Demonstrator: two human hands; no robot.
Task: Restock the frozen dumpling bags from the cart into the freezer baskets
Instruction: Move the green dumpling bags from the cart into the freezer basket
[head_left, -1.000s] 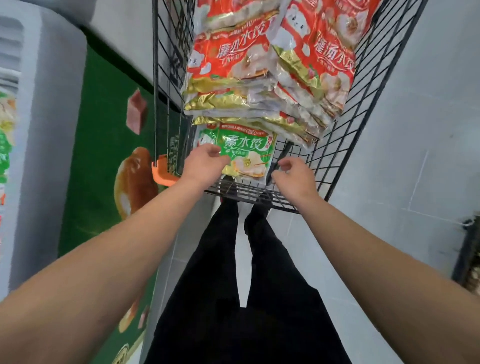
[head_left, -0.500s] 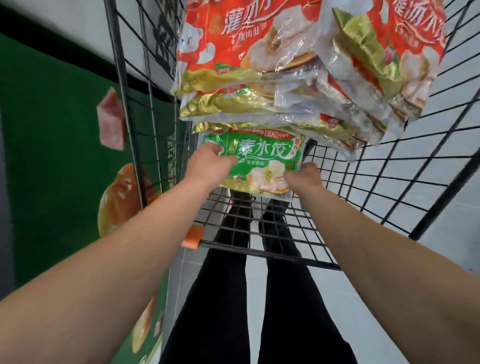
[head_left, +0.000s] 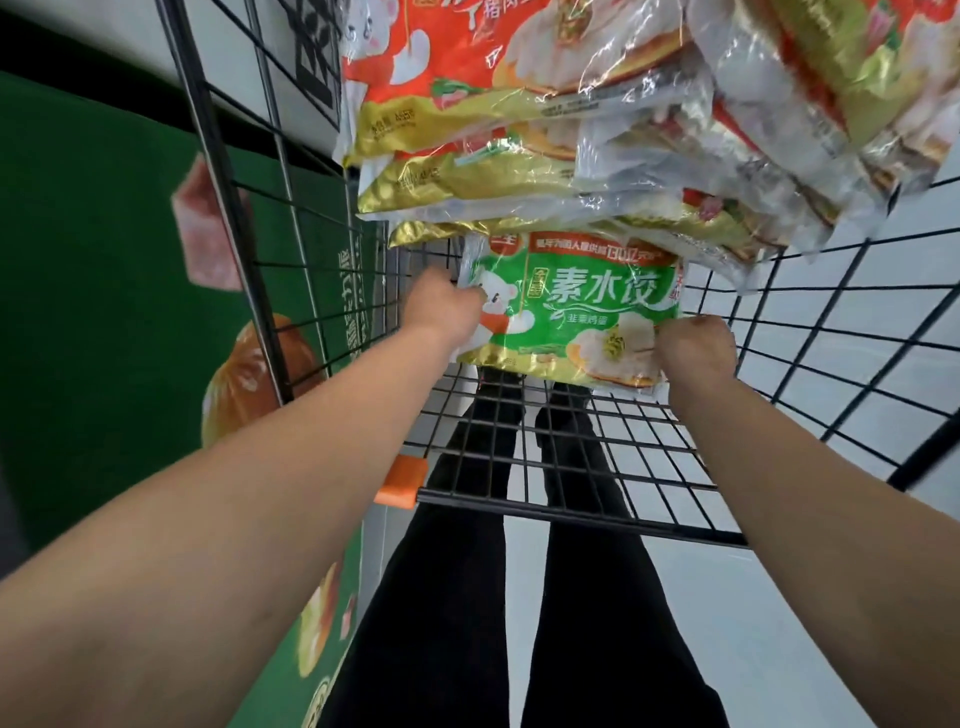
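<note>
Dumpling bags (head_left: 597, 114) in red and gold fill the wire cart (head_left: 597, 467), stacked in a slumping heap that overhangs the green bag (head_left: 576, 306) at the bottom of the pile. Compared with a second ago, the view has closed in on the cart: the near rim, which sat just behind the hands, now lies well below them, and both arms reach across it deep into the basket. The green bag shows much more of its face than before, so I judge it is being drawn out from under the heap, and the lift toward the freezer has not yet begun.

Beside the cart stands a green panel (head_left: 104, 312) printed with food pictures, likely the freezer's side; no freezer basket is in view. Under the cart's wire floor lies a pale tiled floor (head_left: 831, 649), and an orange clip (head_left: 400, 483) caps the rim's near corner.

Left hand (head_left: 441, 309) grips the green bag's left edge, fingers curled round it. Right hand (head_left: 696, 348) holds the bag's lower right corner, knuckles toward the camera. The weight above may drag or topple as the bag slides free.
</note>
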